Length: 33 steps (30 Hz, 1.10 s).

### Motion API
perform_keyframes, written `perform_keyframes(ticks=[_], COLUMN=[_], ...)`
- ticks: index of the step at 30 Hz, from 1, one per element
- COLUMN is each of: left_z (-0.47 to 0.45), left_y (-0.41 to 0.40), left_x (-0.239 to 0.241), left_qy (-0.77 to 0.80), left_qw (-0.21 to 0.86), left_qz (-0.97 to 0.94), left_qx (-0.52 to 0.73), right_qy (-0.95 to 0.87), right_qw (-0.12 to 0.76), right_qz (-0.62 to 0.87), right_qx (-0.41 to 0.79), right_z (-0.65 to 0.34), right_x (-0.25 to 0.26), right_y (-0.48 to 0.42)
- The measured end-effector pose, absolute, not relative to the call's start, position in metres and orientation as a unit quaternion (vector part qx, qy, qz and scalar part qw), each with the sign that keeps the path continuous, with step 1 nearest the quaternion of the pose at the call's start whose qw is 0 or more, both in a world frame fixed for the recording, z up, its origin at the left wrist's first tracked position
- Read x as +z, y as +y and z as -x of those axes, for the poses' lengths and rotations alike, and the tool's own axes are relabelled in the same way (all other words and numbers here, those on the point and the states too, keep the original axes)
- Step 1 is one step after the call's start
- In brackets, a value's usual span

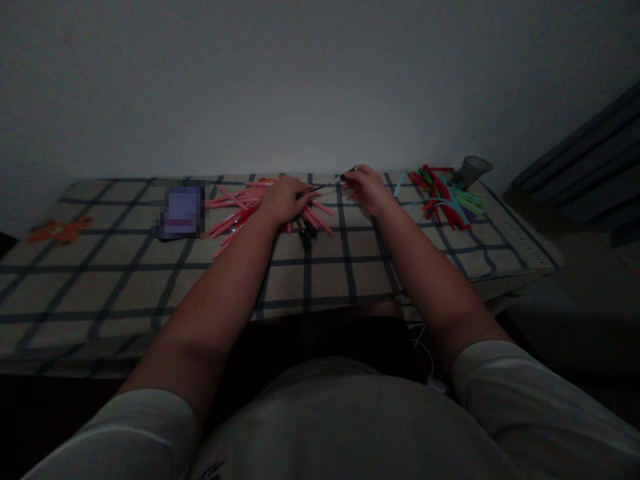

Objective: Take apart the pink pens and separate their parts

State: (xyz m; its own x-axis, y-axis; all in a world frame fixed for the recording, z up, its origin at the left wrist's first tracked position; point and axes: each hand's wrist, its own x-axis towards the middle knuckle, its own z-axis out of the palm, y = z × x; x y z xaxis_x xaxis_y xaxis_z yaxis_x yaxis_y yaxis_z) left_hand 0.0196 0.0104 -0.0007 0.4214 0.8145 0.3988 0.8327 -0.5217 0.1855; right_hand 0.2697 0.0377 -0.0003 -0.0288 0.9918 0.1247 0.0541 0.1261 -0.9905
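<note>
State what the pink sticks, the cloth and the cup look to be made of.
Pink sticks: probably smooth plastic, going by their straight, evenly coloured shafts; painted wood is possible.
Cloth: matte fabric, likely woven; it drapes over the front edge without shine.
Cup: greyish, perhaps see-through; plastic, glass or mesh, too dim to tell.

Nothing legible; blurred lettering at the right end of the checked tablecloth

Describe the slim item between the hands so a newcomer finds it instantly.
On the checked tablecloth, find the left hand at the pile of pink sticks. From there, a slim, pen-like item runs to the right hand. Unlike the pink sticks, it is dark and bridges the hands.
</note>
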Motion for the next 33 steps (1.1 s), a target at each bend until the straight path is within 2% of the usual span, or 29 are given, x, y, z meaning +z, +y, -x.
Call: perform_keyframes(ticks=[22, 33], left_z=[-0.0192, -0.0196], left_y=[0.0104, 0.0105], left_x=[-0.0006, -0.0005], left_qy=[-0.488, -0.484], left_qw=[0.021, 0.015], left_qz=[0.843, 0.846], left_qx=[-0.226, -0.223], right_qy=[-0.57, -0.528], right_qw=[0.5, 0.517], right_qz=[0.481, 0.437], right_qx=[0.44, 0.513], right_z=[-0.2711, -0.265], right_x=[-0.0037, -0.0014], right_y=[0.0401, 0.0328])
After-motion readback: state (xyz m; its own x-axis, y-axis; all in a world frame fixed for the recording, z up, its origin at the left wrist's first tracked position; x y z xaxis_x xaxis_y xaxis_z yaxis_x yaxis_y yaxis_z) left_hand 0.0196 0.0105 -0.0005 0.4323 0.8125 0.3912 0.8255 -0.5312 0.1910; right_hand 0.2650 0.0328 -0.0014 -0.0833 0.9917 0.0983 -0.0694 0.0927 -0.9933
